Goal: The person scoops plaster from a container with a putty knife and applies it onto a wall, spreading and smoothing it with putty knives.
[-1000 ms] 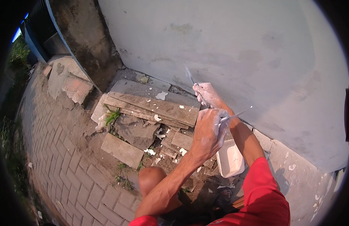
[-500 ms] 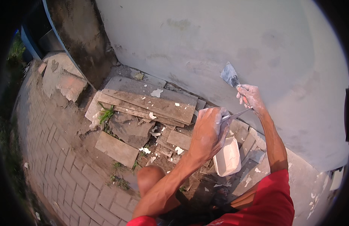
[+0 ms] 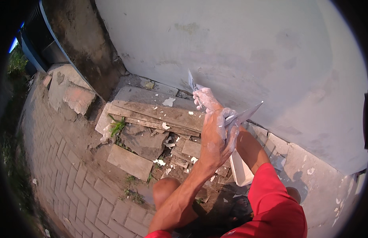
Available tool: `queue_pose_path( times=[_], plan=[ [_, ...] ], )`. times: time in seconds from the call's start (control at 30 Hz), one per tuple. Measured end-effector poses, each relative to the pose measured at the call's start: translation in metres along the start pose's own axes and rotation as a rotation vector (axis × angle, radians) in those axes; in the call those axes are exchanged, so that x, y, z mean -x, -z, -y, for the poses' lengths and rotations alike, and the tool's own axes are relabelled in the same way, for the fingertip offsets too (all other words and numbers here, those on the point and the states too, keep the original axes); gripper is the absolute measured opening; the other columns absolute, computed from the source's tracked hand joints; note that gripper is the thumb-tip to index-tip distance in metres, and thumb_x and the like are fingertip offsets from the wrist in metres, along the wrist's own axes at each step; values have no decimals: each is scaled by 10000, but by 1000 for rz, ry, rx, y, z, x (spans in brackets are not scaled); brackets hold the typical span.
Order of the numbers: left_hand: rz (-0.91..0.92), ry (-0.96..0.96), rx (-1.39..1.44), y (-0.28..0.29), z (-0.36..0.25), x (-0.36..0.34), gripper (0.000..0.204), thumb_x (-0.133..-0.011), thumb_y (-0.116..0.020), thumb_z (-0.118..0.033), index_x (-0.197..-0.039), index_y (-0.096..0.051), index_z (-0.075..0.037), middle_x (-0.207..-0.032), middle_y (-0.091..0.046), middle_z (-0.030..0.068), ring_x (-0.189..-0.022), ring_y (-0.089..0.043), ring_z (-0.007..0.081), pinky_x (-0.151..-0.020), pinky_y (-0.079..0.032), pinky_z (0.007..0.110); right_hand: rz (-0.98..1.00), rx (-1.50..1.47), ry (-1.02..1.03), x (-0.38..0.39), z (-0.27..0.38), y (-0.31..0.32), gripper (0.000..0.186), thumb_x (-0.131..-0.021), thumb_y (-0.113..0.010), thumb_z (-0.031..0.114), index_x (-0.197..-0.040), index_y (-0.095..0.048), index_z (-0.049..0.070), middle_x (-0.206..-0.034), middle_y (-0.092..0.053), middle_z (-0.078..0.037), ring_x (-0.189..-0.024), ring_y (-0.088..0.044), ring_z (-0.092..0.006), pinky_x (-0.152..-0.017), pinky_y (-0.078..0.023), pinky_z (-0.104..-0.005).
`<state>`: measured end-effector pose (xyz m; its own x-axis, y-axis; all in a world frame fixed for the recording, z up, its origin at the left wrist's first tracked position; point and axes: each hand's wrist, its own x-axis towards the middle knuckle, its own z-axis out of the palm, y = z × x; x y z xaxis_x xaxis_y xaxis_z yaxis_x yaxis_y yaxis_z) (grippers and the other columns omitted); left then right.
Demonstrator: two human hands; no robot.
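My right hand (image 3: 207, 98), coated in white powder or paste, is wrapped round the handle of a putty knife (image 3: 191, 81). Its blade points up and stands edge-on close to the wall (image 3: 247, 47); whether it touches cannot be told. Nearer to me, my left hand (image 3: 219, 133) is closed on a second scraper with a broad grey blade (image 3: 248, 113), which sticks out to the right. The left hand covers part of my right wrist. Below my right forearm sits a whitish rectangular tub (image 3: 240, 171), partly hidden by the arm and smeared inside.
Stacked flat slabs (image 3: 160, 117) lie along the wall's foot, with white flakes and broken tiles about them. A loose tile (image 3: 130, 162), a green plant (image 3: 117, 124) and broken concrete (image 3: 78, 99) are to the left. Brick paving (image 3: 88, 186) runs along the left side.
My right hand has swung left along the wall with its putty knife, whose blade has turned edge-on. The left hand's scraper shows more of its blade. My right forearm now covers part of the tub.
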<state>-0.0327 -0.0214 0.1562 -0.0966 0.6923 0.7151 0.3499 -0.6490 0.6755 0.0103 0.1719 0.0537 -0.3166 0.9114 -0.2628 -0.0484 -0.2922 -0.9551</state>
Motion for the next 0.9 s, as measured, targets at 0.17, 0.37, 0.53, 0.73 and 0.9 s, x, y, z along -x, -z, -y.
queue_pose_path(
  times=[0.17,0.37,0.53,0.73,0.9],
  plan=[
    [-10,311,203,2,5,0,186,-971,-530,-56,-1127,-451,6,-860,-523,36,-717,-472,64,-590,-440,247,-116,157,150,1,2,25,97,-889,-571,111,-829,-559,36,-703,-517,-5,-533,-498,-96,-444,-380,-263],
    [8,132,39,-8,2,2,198,-963,-544,-62,-1123,-445,1,-860,-541,44,-702,-471,68,-588,-431,243,-143,46,172,52,31,53,105,-903,-569,100,-817,-550,44,-692,-505,11,-531,-470,-57,-458,-366,-226],
    [62,302,125,-15,-7,5,192,-960,-549,-66,-1107,-444,-3,-845,-527,29,-696,-442,71,-603,-422,240,-125,58,164,85,52,102,98,-928,-528,83,-972,-597,29,-697,-474,43,-537,-412,-15,-406,-341,-192],
    [110,359,130,-16,-12,9,276,-881,-578,4,-1135,-472,15,-990,-618,197,-898,-588,326,-805,-466,407,-143,101,136,152,75,164,66,-932,-563,124,-968,-591,76,-715,-489,46,-534,-447,-1,-368,-319,-166],
    [127,303,113,-20,-9,15,271,-887,-578,3,-1131,-461,15,-977,-611,199,-878,-589,308,-797,-472,387,-192,126,114,192,84,202,170,-930,-579,144,-1083,-589,70,-732,-501,47,-529,-451,1,-361,-319,-155]
  ],
)
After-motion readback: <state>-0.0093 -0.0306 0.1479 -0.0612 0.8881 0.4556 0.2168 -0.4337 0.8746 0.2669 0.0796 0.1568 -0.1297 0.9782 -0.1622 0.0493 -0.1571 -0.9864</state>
